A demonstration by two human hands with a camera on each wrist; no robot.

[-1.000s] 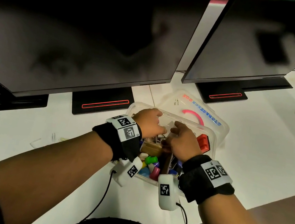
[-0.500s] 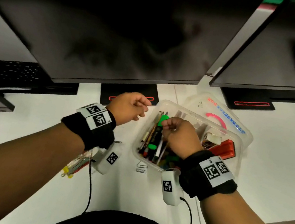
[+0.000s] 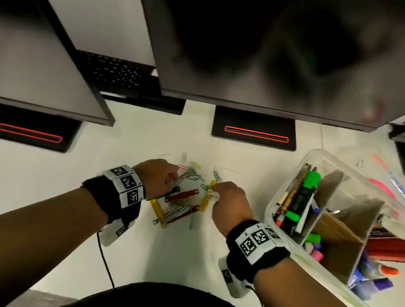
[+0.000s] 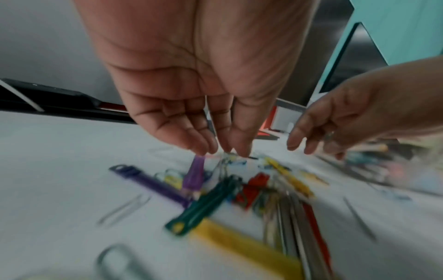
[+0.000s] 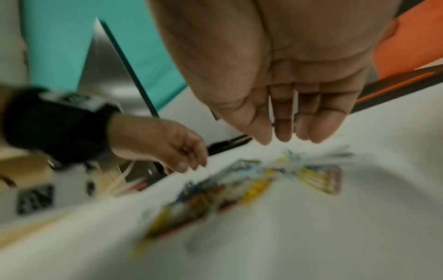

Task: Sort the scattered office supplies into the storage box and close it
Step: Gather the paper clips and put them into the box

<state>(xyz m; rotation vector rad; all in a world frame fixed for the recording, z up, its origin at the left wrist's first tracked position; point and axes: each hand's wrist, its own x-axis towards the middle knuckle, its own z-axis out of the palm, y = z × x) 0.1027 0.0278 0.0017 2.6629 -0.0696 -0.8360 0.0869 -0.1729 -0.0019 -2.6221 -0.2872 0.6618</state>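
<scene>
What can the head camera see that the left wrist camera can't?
Only the head view shows the clear storage box with its green marker, and the monitor stands.

Only the left wrist view shows the left hand from its palm side, fingertips touching a bunch of paper clips, and a purple clip bar.

Both show the right hand, the white desk, and the pile of coloured clip bars.
</scene>
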